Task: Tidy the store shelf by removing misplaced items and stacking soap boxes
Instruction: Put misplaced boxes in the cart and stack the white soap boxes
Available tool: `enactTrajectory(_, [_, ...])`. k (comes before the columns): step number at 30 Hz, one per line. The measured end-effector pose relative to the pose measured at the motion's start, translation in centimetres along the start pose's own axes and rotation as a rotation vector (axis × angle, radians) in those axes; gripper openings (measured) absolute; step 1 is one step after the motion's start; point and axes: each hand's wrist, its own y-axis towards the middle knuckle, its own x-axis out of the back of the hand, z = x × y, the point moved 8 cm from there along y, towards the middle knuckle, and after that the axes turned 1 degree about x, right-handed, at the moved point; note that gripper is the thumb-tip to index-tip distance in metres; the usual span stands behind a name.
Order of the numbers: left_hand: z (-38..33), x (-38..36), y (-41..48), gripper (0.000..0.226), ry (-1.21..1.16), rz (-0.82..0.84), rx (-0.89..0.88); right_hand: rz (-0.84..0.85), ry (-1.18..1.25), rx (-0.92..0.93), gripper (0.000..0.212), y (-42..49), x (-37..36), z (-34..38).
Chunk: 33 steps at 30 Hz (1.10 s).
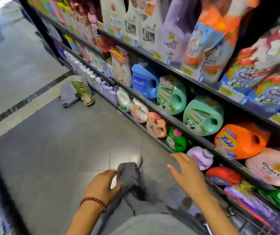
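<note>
My left hand (pixel 102 185), with a red bead bracelet at the wrist, grips a grey cloth (pixel 130 173) low in the middle of the view, above the floor. My right hand (pixel 186 173) hovers open with fingers spread, just left of a lilac detergent jug (pixel 201 158) on the lowest shelf (pixel 169 148). It touches nothing. The shelves on the right hold detergent jugs and refill bags: an orange Tide jug (pixel 239 139), two mint green jugs (pixel 202 114), a blue jug (pixel 144 82). No soap boxes are recognisable in this blurred view.
A grey bag (pixel 69 95) and a green-white pack (pixel 79 86) lie on the floor by the shelf's far end. Grey tiled aisle floor (pixel 51 141) stretches to the left. A wire basket edge (pixel 247 223) shows at the bottom right.
</note>
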Motion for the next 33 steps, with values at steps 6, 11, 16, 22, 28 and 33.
enactTrajectory(6, [-2.3, 8.0, 12.8, 0.048, 0.11, 0.027, -0.211, -0.174, -0.022, -0.231, 0.038, 7.5, 1.9, -0.8])
enactTrajectory(11, [-11.1, 13.6, 19.6, 0.066, 0.177, -0.011, -0.587, -0.291, -0.012, -0.391, 0.044, 8.2, 3.8, -2.8])
enactTrajectory(16, [-23.3, 20.0, 20.4, 0.042, 0.11, -0.22, -1.01, -0.559, 0.02, -0.485, 0.033, 7.5, 11.4, -3.2])
enactTrajectory(22, [-35.6, 31.8, 14.1, 0.036, -0.18, -0.659, -1.488, -0.957, -0.039, -0.284, 0.021, 8.1, 30.3, 2.6])
enactTrajectory(28, [-40.3, 41.2, 13.1, 0.026, -0.268, -1.08, -1.471, -1.232, -0.246, 0.18, 0.025, 10.0, 43.9, 12.8])
enactTrajectory(33, [-42.7, 42.5, 16.8, 0.045, -0.043, -0.933, -1.321, -1.212, -0.439, 0.241, 0.034, 16.6, 50.3, 15.9])
